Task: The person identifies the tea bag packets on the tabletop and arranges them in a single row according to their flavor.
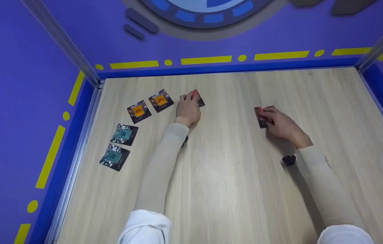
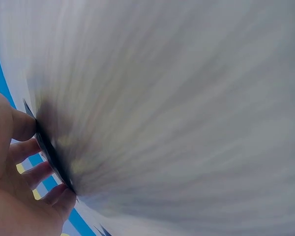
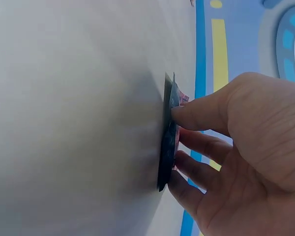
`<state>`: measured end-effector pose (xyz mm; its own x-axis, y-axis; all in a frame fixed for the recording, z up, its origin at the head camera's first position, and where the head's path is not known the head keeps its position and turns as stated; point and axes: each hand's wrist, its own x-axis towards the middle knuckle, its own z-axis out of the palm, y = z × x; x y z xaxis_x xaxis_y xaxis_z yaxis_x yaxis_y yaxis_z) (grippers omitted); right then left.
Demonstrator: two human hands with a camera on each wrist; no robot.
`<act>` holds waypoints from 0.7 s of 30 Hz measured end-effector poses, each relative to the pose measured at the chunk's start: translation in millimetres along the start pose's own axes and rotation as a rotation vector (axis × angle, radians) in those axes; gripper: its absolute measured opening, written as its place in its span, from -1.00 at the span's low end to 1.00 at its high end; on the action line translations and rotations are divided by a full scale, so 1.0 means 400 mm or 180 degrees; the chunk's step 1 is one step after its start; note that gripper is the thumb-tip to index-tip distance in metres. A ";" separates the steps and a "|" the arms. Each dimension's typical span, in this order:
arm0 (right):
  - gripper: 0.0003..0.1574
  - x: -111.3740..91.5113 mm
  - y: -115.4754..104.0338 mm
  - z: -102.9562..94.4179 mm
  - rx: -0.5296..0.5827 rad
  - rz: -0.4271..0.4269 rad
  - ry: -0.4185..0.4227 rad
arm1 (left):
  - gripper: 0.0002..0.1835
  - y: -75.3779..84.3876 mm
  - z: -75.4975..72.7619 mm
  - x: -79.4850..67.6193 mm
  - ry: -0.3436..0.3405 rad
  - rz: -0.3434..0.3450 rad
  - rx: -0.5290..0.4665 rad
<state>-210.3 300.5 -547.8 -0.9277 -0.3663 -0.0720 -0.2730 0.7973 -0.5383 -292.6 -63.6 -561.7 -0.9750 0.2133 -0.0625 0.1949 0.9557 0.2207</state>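
Note:
Near the back of the table my left hand holds a flat square red and black packet, which it mostly covers. In the left wrist view, thumb and fingertips sit along the edges of that thin dark packet, close against the tabletop. My right hand, farther right, pinches a second red and black packet by its right side. The right wrist view shows the thumb on this packet's near side and fingers behind it, with the packet tilted close over the table.
Two orange-labelled packets, one near and one farther back, lie left of my left hand. Below them are two teal-labelled packets, an upper and a lower. Blue panels border the wooden table at back and sides.

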 end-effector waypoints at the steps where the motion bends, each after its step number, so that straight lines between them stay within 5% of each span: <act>1: -0.36 -0.007 0.004 -0.002 0.0003 0.0017 -0.0004 | -0.46 -0.001 0.000 0.001 -0.0002 -0.0012 0.0015; 21: -0.32 -0.156 0.079 -0.030 0.0078 0.0260 0.0135 | -0.46 0.003 -0.003 -0.002 -0.0020 0.0002 -0.0021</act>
<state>-164.0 354.3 -550.1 -0.9567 -0.2795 -0.0810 -0.1902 0.8115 -0.5526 -291.8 -62.7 -560.2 -0.9742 0.2152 -0.0683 0.1949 0.9542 0.2272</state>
